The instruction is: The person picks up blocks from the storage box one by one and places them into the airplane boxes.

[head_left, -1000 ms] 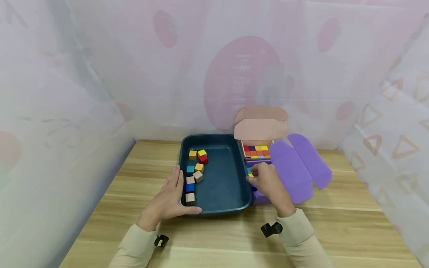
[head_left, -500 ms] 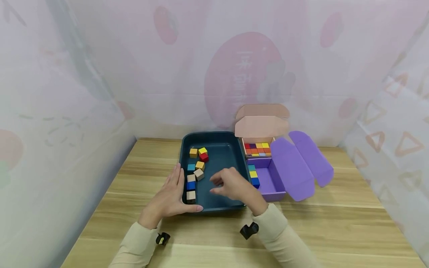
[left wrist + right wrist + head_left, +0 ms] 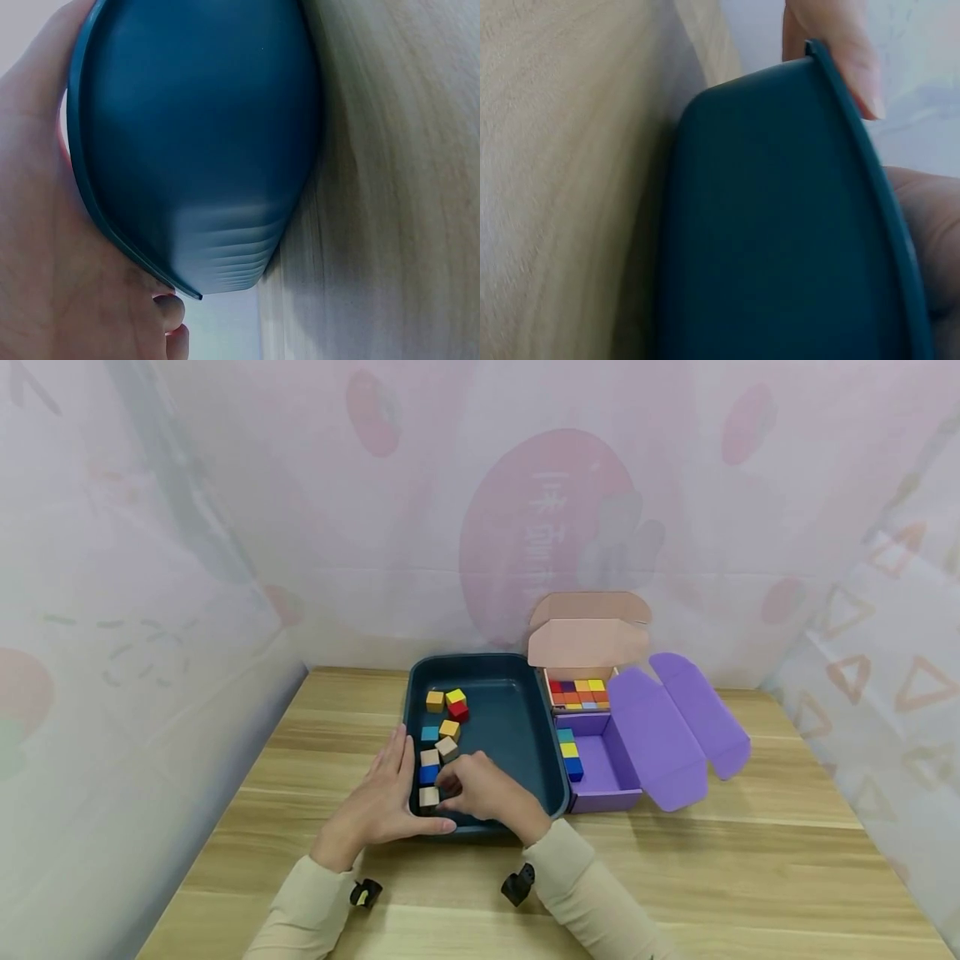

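Observation:
My left hand [image 3: 382,797] rests along the left rim of a dark teal tray [image 3: 498,735], fingers straight and thumb spread over its near edge. The left wrist view shows the tray's outer wall [image 3: 195,135] beside the hand. Over the tray, my right hand [image 3: 483,789] has bent fingers, with thumb and fingertips apart right at a plain wooden cube [image 3: 429,797]. Just behind that cube are a blue cube [image 3: 429,774] and another plain cube [image 3: 430,757]. In the right wrist view the tray wall hides most of this hand.
Several more cubes lie farther back in the tray, including a red cube [image 3: 458,711]. Right of it stands an open purple box [image 3: 606,802] with a short row of cubes. Behind that, a pinkish open box [image 3: 588,643] holds several cubes. The purple lid [image 3: 663,735] spreads rightward.
From the purple box, my right hand has moved left across the tray to the plain cube. The row in the purple box is uncovered. My left hand has stayed on the rim.

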`<state>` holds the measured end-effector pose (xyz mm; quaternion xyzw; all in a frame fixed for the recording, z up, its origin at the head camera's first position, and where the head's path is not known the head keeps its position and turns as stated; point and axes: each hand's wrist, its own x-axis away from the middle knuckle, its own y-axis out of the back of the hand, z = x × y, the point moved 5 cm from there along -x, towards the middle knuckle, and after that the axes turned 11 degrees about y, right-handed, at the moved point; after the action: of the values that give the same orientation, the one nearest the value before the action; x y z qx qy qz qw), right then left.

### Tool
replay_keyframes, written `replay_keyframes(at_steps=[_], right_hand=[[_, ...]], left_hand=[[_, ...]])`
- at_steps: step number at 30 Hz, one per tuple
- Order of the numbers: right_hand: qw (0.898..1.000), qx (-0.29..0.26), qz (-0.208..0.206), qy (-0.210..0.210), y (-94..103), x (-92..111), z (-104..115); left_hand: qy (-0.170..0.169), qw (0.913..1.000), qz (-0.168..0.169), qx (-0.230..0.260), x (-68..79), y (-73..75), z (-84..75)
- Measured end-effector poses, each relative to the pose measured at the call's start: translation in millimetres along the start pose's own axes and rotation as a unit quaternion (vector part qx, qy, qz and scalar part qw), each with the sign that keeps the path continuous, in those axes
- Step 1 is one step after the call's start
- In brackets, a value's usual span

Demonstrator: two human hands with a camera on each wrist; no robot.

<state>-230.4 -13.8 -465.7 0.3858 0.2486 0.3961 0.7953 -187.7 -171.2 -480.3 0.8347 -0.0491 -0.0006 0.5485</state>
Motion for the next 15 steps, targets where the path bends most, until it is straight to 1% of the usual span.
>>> replay_keyframes(at_steps=[3,9,15], right_hand=[[1.0,0.006,-0.003,0.002,-3.4,-3.6,-1.5],[1.0,0.014,-0.004,-0.01,-7.2,-10.2,-4.4],[1.0,0.016,-0.003,-0.014,-7.5,-8.3,-7.0]], left_hand=[[-0.003,1.0,0.0,0.0,-0.3,-0.2,-0.5],[-0.006,1.0,-0.002,0.002,-0.2,1.3,-0.9],[-0.004,1.0,0.0,0.002,-0.3,0.9,-1.5]])
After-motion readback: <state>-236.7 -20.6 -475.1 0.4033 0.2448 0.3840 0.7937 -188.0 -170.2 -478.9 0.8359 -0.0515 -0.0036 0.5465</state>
